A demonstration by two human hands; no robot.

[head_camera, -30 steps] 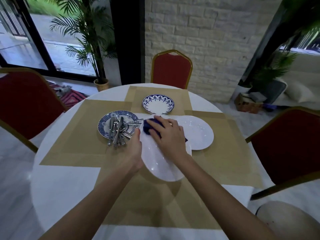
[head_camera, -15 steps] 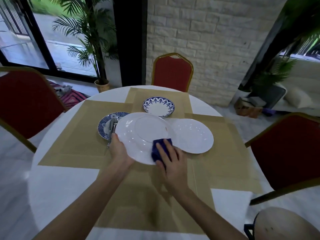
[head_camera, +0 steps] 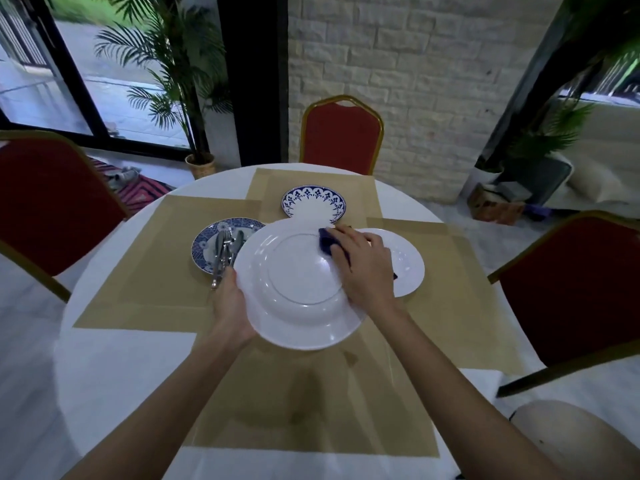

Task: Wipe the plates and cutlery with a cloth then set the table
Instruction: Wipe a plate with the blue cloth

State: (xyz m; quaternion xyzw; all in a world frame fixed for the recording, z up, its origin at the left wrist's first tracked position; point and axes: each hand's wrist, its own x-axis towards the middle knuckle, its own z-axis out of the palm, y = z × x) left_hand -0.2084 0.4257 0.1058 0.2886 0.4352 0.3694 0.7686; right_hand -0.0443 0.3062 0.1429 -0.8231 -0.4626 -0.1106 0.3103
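Cloth (head_camera: pixel 327 240) now at about 1 o'clock on the white plate (head_camera: pixel 298 289); half a second back it sat near the 5 o'clock rim. Plate also fills more of the view than it did then.

- Left hand (head_camera: pixel 230 306): grips the plate's rim at 8 o'clock, thumb on the near face, fingers hidden behind. Plate held above the placemat (head_camera: pixel 166 258), foot ring toward the camera, so the underside is showing.
- Right hand (head_camera: pixel 363 268): fingers curved over the dark blue cloth, holding it against the plate just outside the foot ring. Thumb not visible.
- Cutlery (head_camera: pixel 223 251) lies heaped on the blue patterned plate (head_camera: pixel 207 237), at 9 o'clock from the held plate. Second white plate (head_camera: pixel 408 268) at 3 o'clock, small blue-rimmed plate (head_camera: pixel 313 202) at 12.

Judgement: underside wipe under way, cutlery untouched. Most of the face lies toward 7 o'clock from the cloth, across the ring. Round plate, no long axis. Right hand is the working one; its sweep meets the left thumb at 8 o'clock unless the plate is turned.
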